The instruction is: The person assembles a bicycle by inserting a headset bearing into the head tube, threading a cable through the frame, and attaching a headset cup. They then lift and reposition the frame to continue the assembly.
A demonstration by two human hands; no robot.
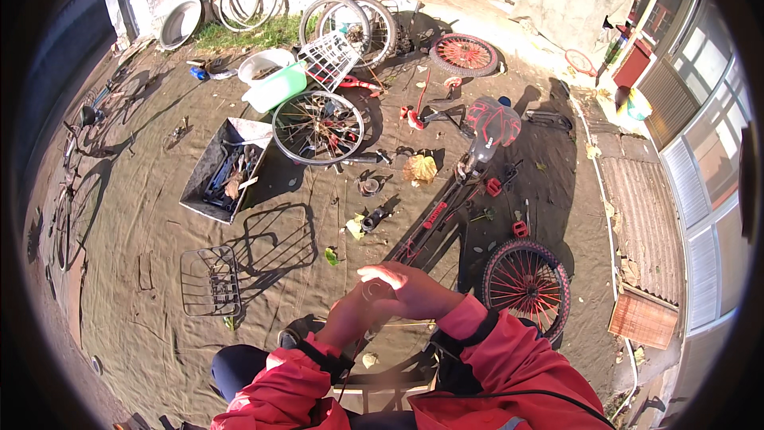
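My left hand and my right hand meet above the near end of a dark bicycle frame with red markings. Both look closed, the right partly over the left. A faint round outline shows between them; what they grip is too small and hidden to name. The frame lies on the ground sheet, stretching away from me to a dark saddle with a red pattern. Red pedals show beside it. Just right of my right sleeve lies a wheel with red spokes.
An open toolbox stands left, near a bare spoked wheel and a green basin. A wire basket lies closer. Another red wheel is farther off. A wooden box sits right; bicycles line the left side.
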